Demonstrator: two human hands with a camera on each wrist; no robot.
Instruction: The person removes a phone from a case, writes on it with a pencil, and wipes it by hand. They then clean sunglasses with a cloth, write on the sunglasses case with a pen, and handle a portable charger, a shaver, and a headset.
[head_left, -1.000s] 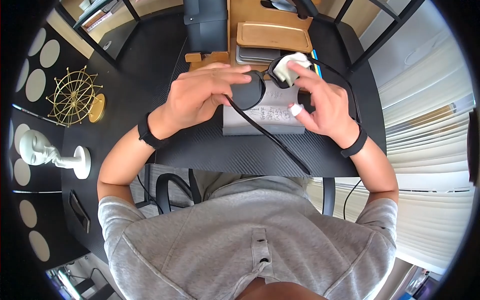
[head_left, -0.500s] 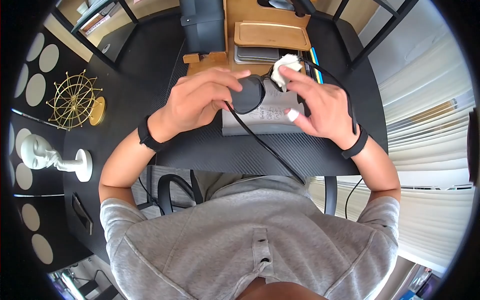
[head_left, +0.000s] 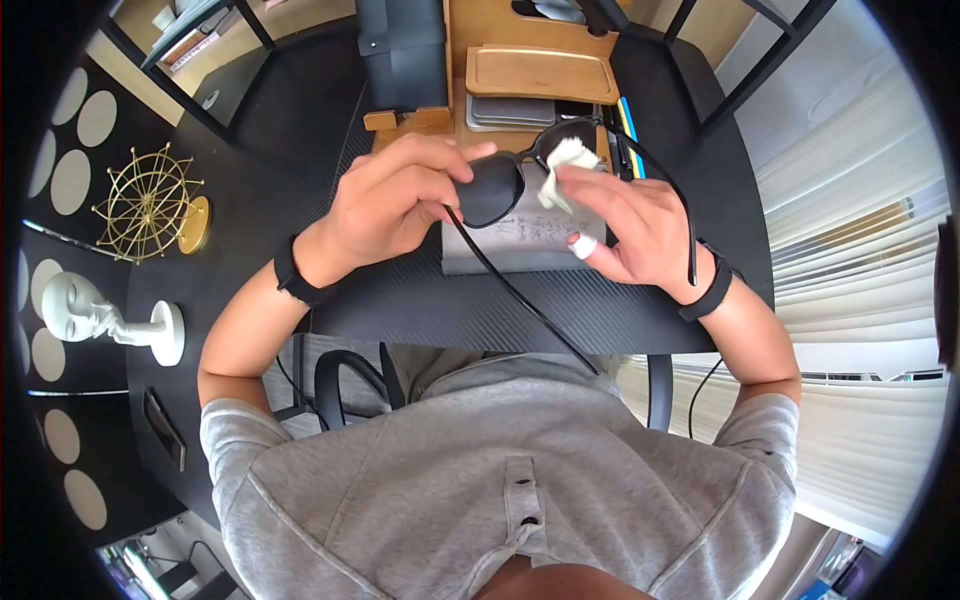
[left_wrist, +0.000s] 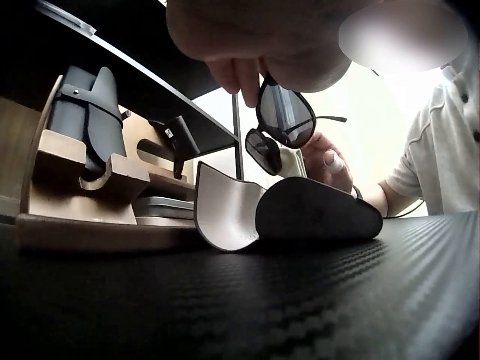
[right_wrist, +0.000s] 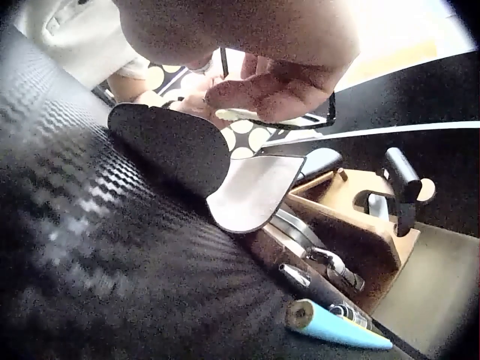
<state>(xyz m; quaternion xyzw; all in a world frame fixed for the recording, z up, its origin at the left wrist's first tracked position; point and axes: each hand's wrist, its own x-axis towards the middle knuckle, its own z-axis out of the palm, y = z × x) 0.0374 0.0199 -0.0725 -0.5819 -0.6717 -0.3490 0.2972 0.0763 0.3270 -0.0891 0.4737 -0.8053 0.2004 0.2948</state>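
Observation:
Black sunglasses (head_left: 493, 190) with dark lenses are held in the air, their temples unfolded. My left hand (head_left: 393, 195) pinches them at the left hinge, thumb and fingers beside the left lens. My right hand (head_left: 645, 220) holds a crumpled white cloth (head_left: 565, 170) under its fingers, at the lower edge of the right lens. A white wrap (head_left: 582, 246) covers the right thumb tip, which stands apart from the cloth. Below the sunglasses, an open grey glasses case (head_left: 510, 258) with handwriting on its pale lining lies on the desk; the left wrist view shows its dark shell (left_wrist: 319, 214).
Behind the case stands a wooden organizer (head_left: 540, 75) with a dark leather case (head_left: 403, 60) at its left. A light-blue pencil (right_wrist: 341, 326) lies at its right side. To the left are a gold wheel ornament (head_left: 150, 195), a white face sculpture (head_left: 75, 305) and a phone (head_left: 163, 428).
The cloth has slid from the middle of the right lens down towards me, baring most of that lens. The sunglasses have tilted a little; the left hand keeps its grip.

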